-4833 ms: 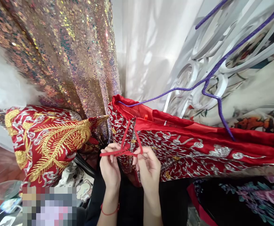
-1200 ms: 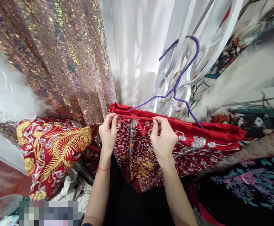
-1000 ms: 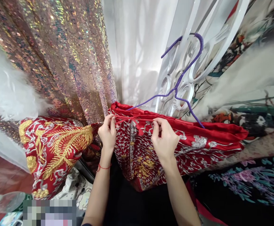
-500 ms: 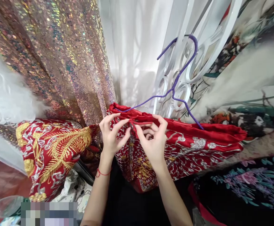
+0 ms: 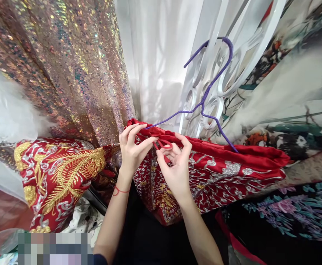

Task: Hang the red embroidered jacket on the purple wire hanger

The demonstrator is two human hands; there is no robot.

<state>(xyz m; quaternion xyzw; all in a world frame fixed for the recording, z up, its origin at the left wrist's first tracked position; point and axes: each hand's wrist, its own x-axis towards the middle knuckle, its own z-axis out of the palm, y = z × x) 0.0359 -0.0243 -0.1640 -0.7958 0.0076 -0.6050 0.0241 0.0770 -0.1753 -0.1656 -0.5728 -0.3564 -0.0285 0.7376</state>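
A red garment point(image 5: 233, 180) with silver and gold embroidery hangs from a purple hanger point(image 5: 215, 79), its satin waistband across the middle of the view. At the band's left part, a thin red cord point(image 5: 165, 143) forms a loop. My left hand point(image 5: 133, 147) pinches at the cord's base with thumb and index finger, the other fingers near the band. My right hand point(image 5: 176, 162) is closed on the cord just right of it, thumb and fingertips close together. Part of the cord is hidden behind the fingers. A thin red bracelet point(image 5: 121, 191) circles my left wrist.
Another gold-embroidered red piece point(image 5: 64, 180) lies at left, below white fluff point(image 5: 9, 106) and a sequined curtain point(image 5: 80, 66). A white scrollwork rack point(image 5: 244, 62) stands behind the hanger. Dark floral cloth point(image 5: 293, 213) is at lower right, a clear bottle point(image 5: 3, 241) at lower left.
A loop of red cord now shows between my hands. My right hand has turned and shifted slightly left, and my left hand has stayed close to the waistband.
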